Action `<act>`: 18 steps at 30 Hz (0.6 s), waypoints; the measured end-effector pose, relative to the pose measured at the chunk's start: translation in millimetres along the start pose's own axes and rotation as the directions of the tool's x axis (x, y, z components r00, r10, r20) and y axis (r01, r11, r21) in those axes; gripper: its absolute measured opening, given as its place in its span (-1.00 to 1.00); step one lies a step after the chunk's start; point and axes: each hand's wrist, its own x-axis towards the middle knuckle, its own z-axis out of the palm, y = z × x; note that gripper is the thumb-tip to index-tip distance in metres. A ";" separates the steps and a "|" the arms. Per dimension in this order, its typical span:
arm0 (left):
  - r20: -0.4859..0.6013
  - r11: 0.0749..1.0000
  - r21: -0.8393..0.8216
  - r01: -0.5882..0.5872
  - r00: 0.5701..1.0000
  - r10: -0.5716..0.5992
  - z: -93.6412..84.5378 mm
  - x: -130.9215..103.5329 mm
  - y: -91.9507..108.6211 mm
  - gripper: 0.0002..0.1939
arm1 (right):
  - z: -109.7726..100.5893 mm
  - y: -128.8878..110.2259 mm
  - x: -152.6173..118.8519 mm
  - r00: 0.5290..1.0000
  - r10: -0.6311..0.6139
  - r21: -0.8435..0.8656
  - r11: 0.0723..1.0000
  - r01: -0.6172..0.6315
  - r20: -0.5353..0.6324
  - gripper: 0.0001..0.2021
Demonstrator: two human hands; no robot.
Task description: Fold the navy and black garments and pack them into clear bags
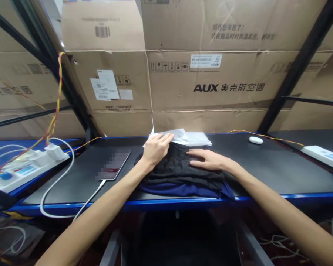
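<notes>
A folded black cloth (180,168) lies near the table's front edge, with a dark blue cloth (180,189) showing beneath it. White sheet-like material (195,138), paper or thin plastic, lies along the far edge of the pile. My left hand (157,147) rests at the pile's far left, its stretched fingers over the left part of the white material. On the right side of the black cloth, my right hand (207,159) lies flat with fingers apart. The undersides of both hands are hidden.
A phone (115,166) on a white charging cable (46,192) lies left of the pile. Power strips stand at the left (30,168) and right (324,155). A white earbud case (255,140) sits at back right. Cardboard (177,99) walls the back, between black posts.
</notes>
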 end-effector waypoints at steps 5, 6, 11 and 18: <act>0.239 0.974 -0.150 -0.168 0.950 0.200 10.3 -8.9 31.7 -0.62 | -7.1 -2.6 -2.6 1.000 -0.027 0.049 0.998 0.027 -0.003 -0.50; 0.262 0.970 -0.187 -0.157 0.943 0.204 11.6 -9.4 31.7 -0.62 | -7.7 -2.8 -2.8 1.000 -0.031 0.055 0.998 0.031 -0.001 -0.52; 0.336 0.871 -0.471 -0.137 0.885 0.321 -2.5 -5.0 5.0 -0.44 | -9.8 -2.5 -3.8 0.999 -0.040 0.089 0.995 0.040 -0.003 -0.56; 0.437 0.850 -0.526 -0.031 0.847 0.301 -22.5 -27.1 -48.1 -0.13 | -14.8 2.7 -5.9 1.000 -0.010 0.101 0.995 0.011 -0.009 -0.62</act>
